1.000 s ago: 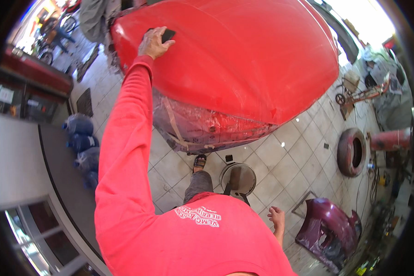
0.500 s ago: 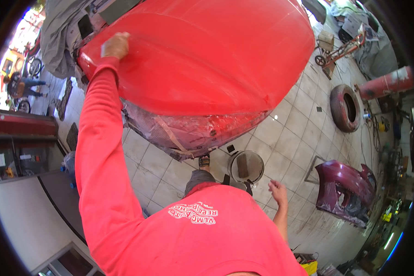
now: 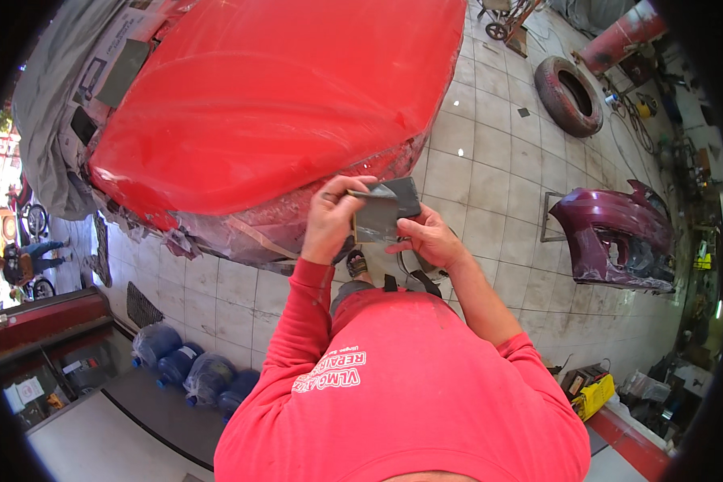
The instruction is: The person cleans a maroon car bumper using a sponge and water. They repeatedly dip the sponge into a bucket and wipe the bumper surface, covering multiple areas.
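A glossy red car hood [image 3: 273, 104] fills the upper middle of the view, its lower edge wrapped in masking paper and tape. In front of my chest, both hands hold a dark grey sheet of sandpaper [image 3: 381, 213]. My left hand [image 3: 333, 215] grips its left edge with the fingers curled over it. My right hand [image 3: 430, 237] pinches the right side from below. The sheet looks folded or bent between the two hands. My red sleeves run up from the lower edge.
A dark red bumper [image 3: 614, 233] stands on the tiled floor at right, a tyre [image 3: 569, 95] lies beyond it. Several blue water jugs [image 3: 193, 371] stand at lower left by a counter. A yellow case [image 3: 590, 390] sits at lower right. A person [image 3: 24, 261] stands far left.
My left hand has come off the far part of the hood and back to my chest. My right hand has risen from my side, and both now hold the sandpaper.
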Demonstrator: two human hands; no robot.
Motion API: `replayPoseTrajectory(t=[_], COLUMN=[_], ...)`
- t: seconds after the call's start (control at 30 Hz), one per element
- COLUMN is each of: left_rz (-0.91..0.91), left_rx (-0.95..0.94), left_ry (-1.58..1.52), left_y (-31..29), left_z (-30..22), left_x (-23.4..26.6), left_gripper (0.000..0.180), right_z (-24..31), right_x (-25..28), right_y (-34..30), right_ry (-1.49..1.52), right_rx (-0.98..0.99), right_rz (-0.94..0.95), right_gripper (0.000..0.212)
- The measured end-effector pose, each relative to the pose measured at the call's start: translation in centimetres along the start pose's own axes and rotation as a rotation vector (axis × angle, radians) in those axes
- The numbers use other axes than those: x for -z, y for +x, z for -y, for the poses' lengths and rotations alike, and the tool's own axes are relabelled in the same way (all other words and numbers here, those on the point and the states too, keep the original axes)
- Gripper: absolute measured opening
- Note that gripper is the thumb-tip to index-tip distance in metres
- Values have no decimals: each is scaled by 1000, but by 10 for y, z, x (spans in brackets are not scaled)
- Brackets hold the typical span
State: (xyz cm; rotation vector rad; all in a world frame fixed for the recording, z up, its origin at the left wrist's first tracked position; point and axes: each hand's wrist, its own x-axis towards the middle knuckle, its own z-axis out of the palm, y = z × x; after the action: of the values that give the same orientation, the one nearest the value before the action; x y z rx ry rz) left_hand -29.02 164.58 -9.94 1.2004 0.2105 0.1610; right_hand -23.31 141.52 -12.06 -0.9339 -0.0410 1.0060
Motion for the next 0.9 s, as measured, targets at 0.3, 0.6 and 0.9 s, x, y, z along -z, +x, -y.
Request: replayPoseTrajectory(t=[0.3,0.6,0.9], left_rz=[-63,-396,-860], left_rx=[-114,-142,-68], left_ry=[486,-295,-351], left_y=[-41,-134,-268], left_z=[56,118,178], left_x=[-33,-154,-159], left_gripper=[12,26,30], right_z=[-37,37,39], right_x=[84,162,176], right_y=[-62,-104,-114], right_ry=[-7,-497,-418], right_rx=[-78,-147,-112], right_rz=[-71,66,133], right_gripper=[26,16,13])
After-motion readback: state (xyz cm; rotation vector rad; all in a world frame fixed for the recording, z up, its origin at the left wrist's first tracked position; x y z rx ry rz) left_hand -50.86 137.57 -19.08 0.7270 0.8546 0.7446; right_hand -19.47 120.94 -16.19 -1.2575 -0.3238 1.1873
